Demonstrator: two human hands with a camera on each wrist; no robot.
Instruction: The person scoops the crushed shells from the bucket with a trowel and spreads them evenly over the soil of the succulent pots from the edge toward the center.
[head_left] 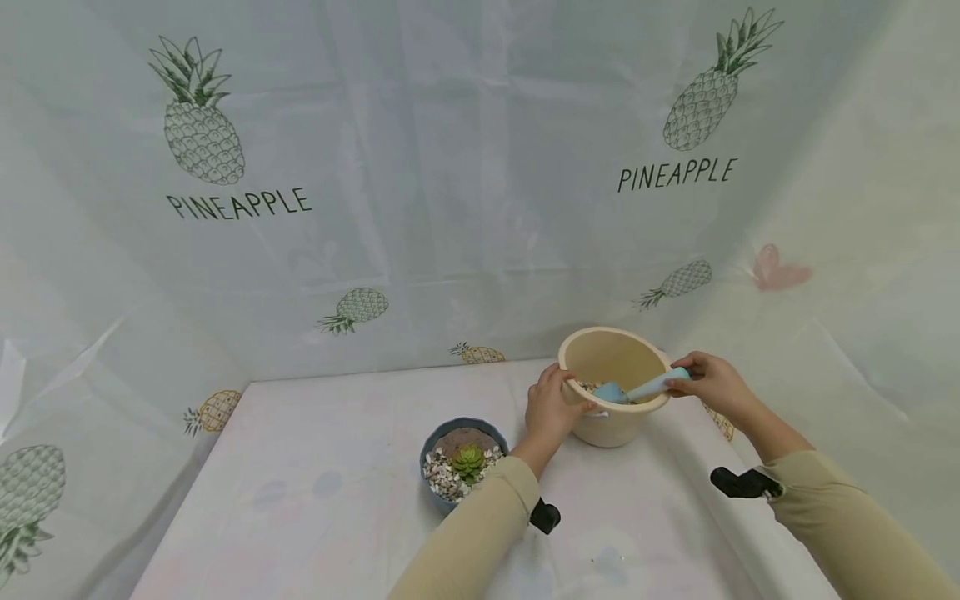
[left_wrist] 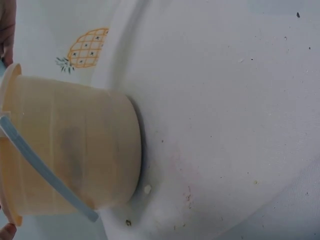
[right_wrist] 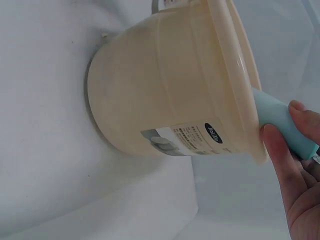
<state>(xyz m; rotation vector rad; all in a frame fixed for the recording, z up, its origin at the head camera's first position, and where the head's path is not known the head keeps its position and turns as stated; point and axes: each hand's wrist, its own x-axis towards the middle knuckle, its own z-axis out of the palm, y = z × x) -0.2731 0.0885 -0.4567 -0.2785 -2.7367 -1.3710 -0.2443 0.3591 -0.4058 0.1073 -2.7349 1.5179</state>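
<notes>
A cream plastic bucket (head_left: 611,429) stands at the back right of the table, with small pale pebbles inside. My left hand (head_left: 553,408) grips its near left rim. The right hand (head_left: 708,383) pinches the handle of a light-blue shovel (head_left: 651,386) between thumb and fingers, over the bucket's right rim. Its blade lies down among the pebbles, partly hidden by the near rim. In the right wrist view, the shovel handle (right_wrist: 277,117) comes out over the rim beside a printed label. A blue-grey bucket handle (left_wrist: 47,172) hangs down the side in the left wrist view.
Left of the bucket sits a round blue pot (head_left: 427,454) holding a green succulent (head_left: 468,461), whitish pebbles and brown soil. My left forearm passes close to it. Behind the white table (head_left: 337,442) hangs a pineapple-printed curtain (head_left: 450,208). A few crumbs lie on the tabletop.
</notes>
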